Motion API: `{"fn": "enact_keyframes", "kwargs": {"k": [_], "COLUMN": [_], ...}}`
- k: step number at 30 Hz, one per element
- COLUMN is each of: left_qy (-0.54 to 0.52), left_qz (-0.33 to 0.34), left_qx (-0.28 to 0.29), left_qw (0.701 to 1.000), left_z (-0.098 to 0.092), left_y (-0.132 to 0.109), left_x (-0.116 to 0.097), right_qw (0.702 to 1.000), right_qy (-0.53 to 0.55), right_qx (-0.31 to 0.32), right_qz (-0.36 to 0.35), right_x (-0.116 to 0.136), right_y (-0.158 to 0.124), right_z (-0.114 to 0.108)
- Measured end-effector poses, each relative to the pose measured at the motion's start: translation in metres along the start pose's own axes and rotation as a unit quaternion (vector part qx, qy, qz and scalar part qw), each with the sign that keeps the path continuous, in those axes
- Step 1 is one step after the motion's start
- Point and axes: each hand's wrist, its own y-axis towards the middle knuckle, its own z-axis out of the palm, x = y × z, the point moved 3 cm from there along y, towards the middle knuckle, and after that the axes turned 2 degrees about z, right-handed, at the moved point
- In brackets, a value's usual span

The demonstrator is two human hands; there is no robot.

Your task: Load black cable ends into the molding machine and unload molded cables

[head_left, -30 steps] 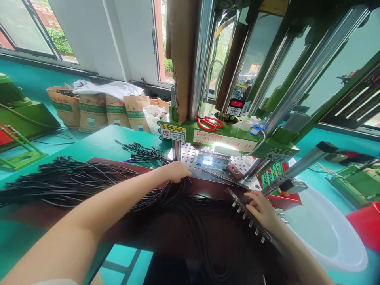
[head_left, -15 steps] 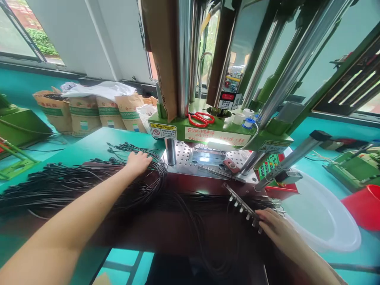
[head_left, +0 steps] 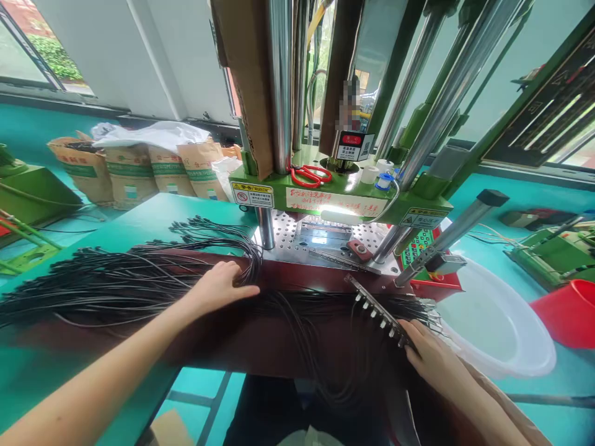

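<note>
My left hand (head_left: 225, 284) hovers at or on the right bend of a big bundle of black cables (head_left: 134, 272); its thumb is stretched away from the fingers, and I see nothing held in it. Between the fingers of my right hand (head_left: 425, 350) is one end of a narrow metal bar (head_left: 372, 303), slanting up to the left. Several small silvery connectors stick out along the bar's lower edge. Dark cables (head_left: 307, 353) loop down below it over the dark red bench. Behind my right hand lie more cable ends with metal tips (head_left: 427, 310).
A green press (head_left: 274, 195) stands ahead, with red scissors (head_left: 311, 176) on its plate. Its perforated bed (head_left: 283, 232) carries another metal strip (head_left: 344, 261) and a brown-red block (head_left: 359, 249). A white tub (head_left: 493, 322) and a red bucket (head_left: 567, 316) are at right.
My left hand has moved from the far cable ends toward me and slightly right, and its thumb has spread. The right hand still holds the bar, with the view slightly shifted.
</note>
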Motion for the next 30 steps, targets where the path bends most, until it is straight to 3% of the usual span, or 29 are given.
{"fn": "enact_keyframes", "kwargs": {"k": [4,10,14,15,17,21,26,30], "left_qy": [0.088,0.129,0.017,-0.042,-0.167,-0.341,-0.498,-0.617], "left_qz": [0.079,0.079,0.104,0.118,0.157,0.205,0.074,-0.019], "left_qx": [-0.046,-0.101,-0.191,-0.176,-0.085,0.12,0.311,0.367], "left_qw": [0.992,0.983,0.976,0.976,0.97,0.91,0.806,0.696], "left_z": [0.02,0.023,0.013,0.014,0.021,0.052,0.096,0.105], "left_y": [-0.025,-0.032,-0.04,-0.043,-0.047,-0.049,-0.032,-0.017], "left_x": [-0.009,-0.006,-0.033,-0.046,-0.078,-0.145,-0.183,-0.201], "right_qw": [1.0,0.999,0.997,0.997,0.997,0.995,0.995,0.995], "right_qy": [-0.003,-0.023,-0.006,-0.004,-0.011,-0.014,0.024,0.07], "right_qx": [0.014,0.039,0.068,0.074,0.08,0.076,0.03,-0.013], "right_qz": [-0.006,0.025,0.029,0.026,0.019,0.061,0.091,0.064], "right_x": [0.0,0.007,0.016,0.017,0.016,0.007,0.005,0.013], "right_y": [0.002,0.002,0.004,0.007,0.015,0.039,0.068,0.097], "right_z": [-0.002,-0.011,-0.026,-0.031,-0.041,-0.052,-0.059,-0.077]}}
